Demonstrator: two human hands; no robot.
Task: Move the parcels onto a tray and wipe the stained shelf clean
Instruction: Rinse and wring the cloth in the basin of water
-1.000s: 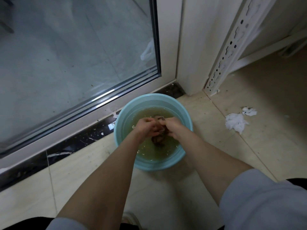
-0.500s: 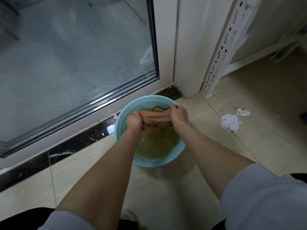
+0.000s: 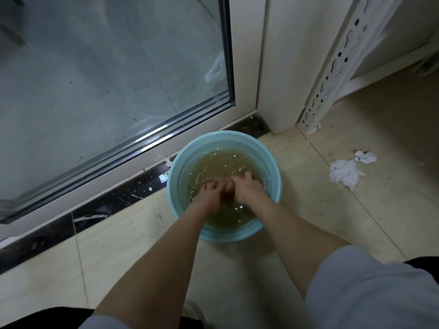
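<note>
- A pale blue basin (image 3: 175, 184) stands on the tiled floor (image 3: 356, 222), just beside the dark stone threshold (image 3: 107, 205) of a glass sliding door (image 3: 107, 79).
- The basin holds murky yellow-brown water (image 3: 221, 162), rippled and glinting around the wrists.
- The left hand (image 3: 209, 188) and the right hand (image 3: 244, 186) are sunk in the water and pressed together. Their fingers curl on a dark cloth (image 3: 226, 197), of which only a small patch shows between them.
- Half a second ago the cloth was out of the water, stretched taut between hands held apart over the basin's far rim. Now the hands have closed on each other and plunged it under.
- The basin, the threshold and the door have not shifted.
- The shelf's white perforated upright (image 3: 332, 67) rises to the right rear, well apart from the basin.
- Crumpled white tissue (image 3: 345, 173) lies on the tiles between the upright and the basin's right side.
- Bare tile runs on the basin's near side and to its right. On its far left it is closed in by the threshold and door frame.
- Pale grey sleeves (image 3: 368, 293) cover the upper arms at the lower edge.
</note>
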